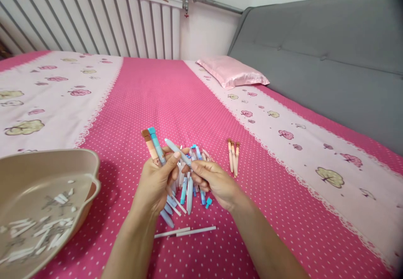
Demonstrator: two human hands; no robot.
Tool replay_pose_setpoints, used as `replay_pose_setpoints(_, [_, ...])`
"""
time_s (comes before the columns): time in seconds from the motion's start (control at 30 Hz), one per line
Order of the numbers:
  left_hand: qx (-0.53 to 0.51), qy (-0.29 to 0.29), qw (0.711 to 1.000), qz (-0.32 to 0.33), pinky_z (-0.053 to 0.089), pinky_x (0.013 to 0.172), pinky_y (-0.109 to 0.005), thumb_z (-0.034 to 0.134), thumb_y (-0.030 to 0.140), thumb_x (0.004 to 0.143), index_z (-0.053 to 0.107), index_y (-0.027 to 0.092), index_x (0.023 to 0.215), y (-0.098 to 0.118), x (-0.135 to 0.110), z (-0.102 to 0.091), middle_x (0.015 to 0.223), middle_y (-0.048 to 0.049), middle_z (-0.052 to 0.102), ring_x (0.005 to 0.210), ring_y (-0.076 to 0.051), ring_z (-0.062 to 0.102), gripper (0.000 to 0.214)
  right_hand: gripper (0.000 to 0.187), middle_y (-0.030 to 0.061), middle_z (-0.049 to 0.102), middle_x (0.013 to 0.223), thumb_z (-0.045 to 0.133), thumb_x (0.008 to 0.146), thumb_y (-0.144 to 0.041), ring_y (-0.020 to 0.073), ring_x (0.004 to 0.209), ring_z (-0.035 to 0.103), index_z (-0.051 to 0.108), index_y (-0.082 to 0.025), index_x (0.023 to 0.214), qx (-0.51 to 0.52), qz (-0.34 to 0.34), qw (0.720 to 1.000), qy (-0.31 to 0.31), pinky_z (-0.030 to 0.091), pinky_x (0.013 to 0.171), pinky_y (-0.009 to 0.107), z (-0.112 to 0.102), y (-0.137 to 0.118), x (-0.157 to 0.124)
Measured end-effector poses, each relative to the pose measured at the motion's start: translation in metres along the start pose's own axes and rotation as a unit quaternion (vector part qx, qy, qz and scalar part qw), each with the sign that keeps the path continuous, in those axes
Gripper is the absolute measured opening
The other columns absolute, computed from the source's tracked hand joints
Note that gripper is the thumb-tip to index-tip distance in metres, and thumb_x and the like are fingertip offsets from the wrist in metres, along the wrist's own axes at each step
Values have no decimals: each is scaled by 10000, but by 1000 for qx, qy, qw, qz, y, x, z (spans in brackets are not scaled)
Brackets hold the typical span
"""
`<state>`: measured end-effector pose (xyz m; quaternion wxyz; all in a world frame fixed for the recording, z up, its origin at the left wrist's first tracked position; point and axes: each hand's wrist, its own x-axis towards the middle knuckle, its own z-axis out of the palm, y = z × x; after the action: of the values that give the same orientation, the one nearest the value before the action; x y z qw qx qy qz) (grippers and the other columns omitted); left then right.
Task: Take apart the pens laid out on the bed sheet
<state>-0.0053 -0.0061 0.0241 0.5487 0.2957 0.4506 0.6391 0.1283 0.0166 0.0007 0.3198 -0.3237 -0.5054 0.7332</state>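
Note:
My left hand [160, 178] is closed round several pen parts. A brown-topped peach one [150, 145] and a teal one [156, 144] stick up from its fist, and pale blue barrels [166, 217] show below it. Between both hands lies a light blue pen barrel [176, 149], slanted, its rounded end up and to the left. The thumb and fingers of my right hand [214, 178] pinch its lower end, while my left thumb rests against it. Under the hands, partly hidden, is a pile of pen parts [189, 195] in blue, white and pink.
Left stands a beige basin [91, 157] with small white pieces inside. Three brown-topped pens [233, 157] lie to the right. Two white refills [195, 230] lie in front, near a small teal piece [208, 203]. Behind are a pink pillow [233, 71] and grey headboard [321, 40].

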Motion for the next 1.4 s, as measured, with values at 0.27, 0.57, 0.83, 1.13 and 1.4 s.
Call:
replay_pose_setpoints(0.27, [13,65,997,30,182,319,-124,797,240,566,555,136,727,-5,0,1,385,106,397,325,-11,270,310,304,-38,421,568,476,881,-389,74,495,357,675,-160,864,-247,-139,953,111,268,481,222,1,-2,-1])
replay_pose_setpoints(0.57, [9,131,990,56,201,326,-131,813,279,557,637,121,852,-3,3,-2,433,100,419,351,-9,296,378,192,45,673,862,587,837,-279,171,806,565,699,-239,988,-421,-310,815,250,444,749,305,13,0,-6])
replay_pose_setpoints(0.83, [50,171,983,51,200,308,-159,812,319,543,631,111,659,-4,2,-2,378,95,365,331,-27,292,300,78,37,645,846,625,783,-202,172,814,577,618,-207,860,-354,-280,848,279,457,733,308,13,1,-5])
replay_pose_setpoints(1.13, [36,90,994,55,246,332,-136,827,227,513,697,118,905,3,3,-5,490,80,475,366,-5,341,428,366,-25,493,601,415,898,-447,64,489,377,638,-157,888,-171,-83,980,61,309,476,201,2,1,-1])
replay_pose_setpoints(1.4, [55,138,987,67,288,352,-158,817,252,531,680,119,745,0,2,-1,464,64,480,385,-37,393,286,172,26,646,788,642,755,-304,126,666,567,669,-175,866,-210,-139,949,188,440,607,240,7,-2,-1])
